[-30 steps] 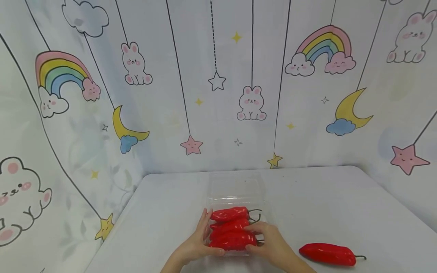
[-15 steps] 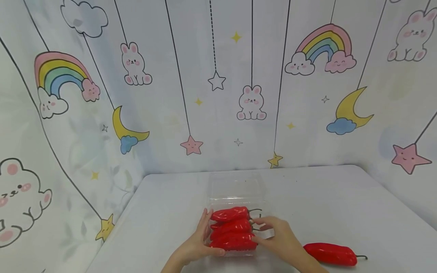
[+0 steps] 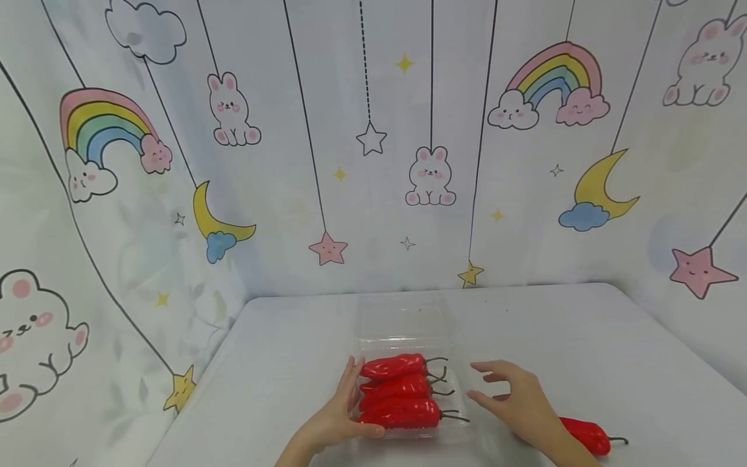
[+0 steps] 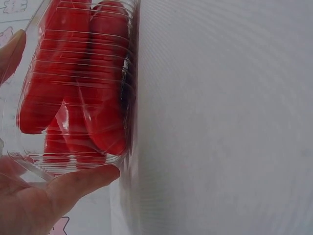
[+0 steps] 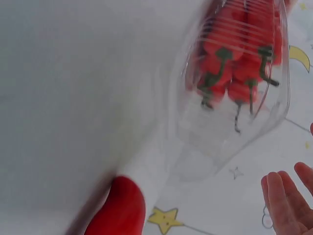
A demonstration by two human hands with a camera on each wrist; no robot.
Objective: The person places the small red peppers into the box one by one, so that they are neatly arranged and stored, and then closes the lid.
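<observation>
A clear plastic clamshell box stands on the table, holding several shiny red peppers laid side by side with stems toward the right. My left hand holds the box's left end, thumb on the near side and fingers along the end wall. In the left wrist view that thumb lies against the ribbed wall. To the right of the box is my right hand, thumb and fingers spread with nothing between them. One loose red pepper lies at the right, partly covered by the right forearm.
The box's transparent lid is folded back toward the far side of the white table. Behind the table hangs a white cloth printed with rabbits, stars and rainbows.
My right hand has let go of the pepper at the box's near side and moved off to the right, fingers opening. The left hand has stayed on the box.
</observation>
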